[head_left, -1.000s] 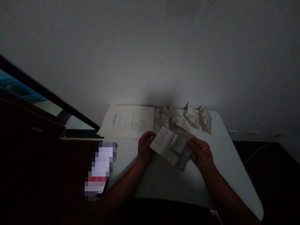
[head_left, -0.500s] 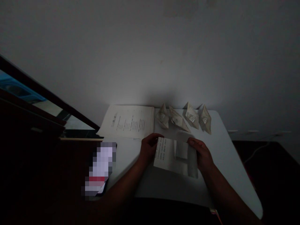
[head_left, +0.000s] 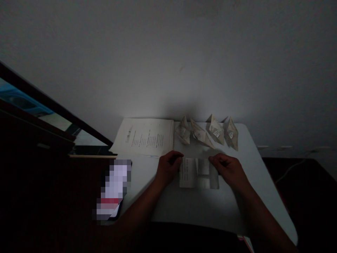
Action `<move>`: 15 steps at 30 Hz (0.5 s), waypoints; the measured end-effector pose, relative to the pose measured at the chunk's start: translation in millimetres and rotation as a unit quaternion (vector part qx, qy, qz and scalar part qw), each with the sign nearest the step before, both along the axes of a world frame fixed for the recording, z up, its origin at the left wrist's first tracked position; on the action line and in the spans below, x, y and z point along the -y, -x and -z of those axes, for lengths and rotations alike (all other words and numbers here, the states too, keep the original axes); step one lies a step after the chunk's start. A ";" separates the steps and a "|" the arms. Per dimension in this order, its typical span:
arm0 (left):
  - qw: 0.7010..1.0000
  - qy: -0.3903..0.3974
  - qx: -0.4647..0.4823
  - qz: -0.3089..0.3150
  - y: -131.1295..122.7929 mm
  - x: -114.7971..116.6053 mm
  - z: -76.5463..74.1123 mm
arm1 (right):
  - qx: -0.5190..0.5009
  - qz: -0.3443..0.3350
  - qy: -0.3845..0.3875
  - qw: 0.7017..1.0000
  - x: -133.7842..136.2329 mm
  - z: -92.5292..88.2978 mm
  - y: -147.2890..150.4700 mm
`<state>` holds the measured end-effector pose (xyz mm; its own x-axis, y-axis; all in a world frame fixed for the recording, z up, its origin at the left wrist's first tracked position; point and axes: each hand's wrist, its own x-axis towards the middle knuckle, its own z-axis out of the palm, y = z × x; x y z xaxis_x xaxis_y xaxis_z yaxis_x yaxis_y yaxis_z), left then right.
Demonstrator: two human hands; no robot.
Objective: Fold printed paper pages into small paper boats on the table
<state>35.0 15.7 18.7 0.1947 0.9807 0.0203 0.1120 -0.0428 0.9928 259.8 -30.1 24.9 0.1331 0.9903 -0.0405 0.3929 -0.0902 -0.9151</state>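
Note:
Between my hands is a printed sheet of paper, a rectangle with rows of text at its left and a grey picture at its right. A crease runs down near its middle. My left hand pinches the upper left corner between thumb and fingers. At the upper right corner, my right hand grips the sheet the same way. Beyond the hands several folded paper boats stand in a row, among them a left one and a right one.
A stack of printed pages lies at the table's back left. A phone with a lit, blurred screen rests on the left edge. The white table meets a grey wall. A cable runs at the right.
The sheet has been levelled from a tilt and looks smaller, lower edge raised. My right hand has shifted slightly left along its top; my left hand keeps its corner.

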 end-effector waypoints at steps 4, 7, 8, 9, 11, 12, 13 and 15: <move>0.991 -0.077 -0.109 0.031 -1.0 -0.7 3.7 | 0.212 -0.030 -0.037 0.976 0.7 -10.5 -3.1; 0.982 -0.121 -0.139 0.037 -1.9 -0.4 8.2 | 0.365 -0.047 -0.097 0.925 0.1 -18.5 2.2; 0.979 -0.137 -0.146 0.037 -2.1 -0.3 9.3 | 0.402 -0.050 -0.121 0.906 -0.2 -21.2 5.4; 0.977 -0.151 -0.149 0.035 -2.4 -0.3 9.9 | 0.427 -0.052 -0.138 0.892 -0.5 -23.8 9.2; 0.973 -0.174 -0.146 0.035 -2.8 -0.3 9.9 | 0.445 -0.047 -0.160 0.880 -1.0 -28.7 17.7; 0.972 -0.183 -0.145 0.036 -3.0 -0.2 9.4 | 0.447 -0.046 -0.166 0.878 -1.3 -30.8 22.3; 0.969 -0.193 -0.147 0.042 -3.2 0.0 9.0 | 0.445 -0.046 -0.170 0.878 -1.5 -32.4 26.8; 0.962 -0.215 -0.157 0.062 -3.4 0.6 8.4 | 0.433 -0.061 -0.179 0.882 -2.0 -34.1 35.7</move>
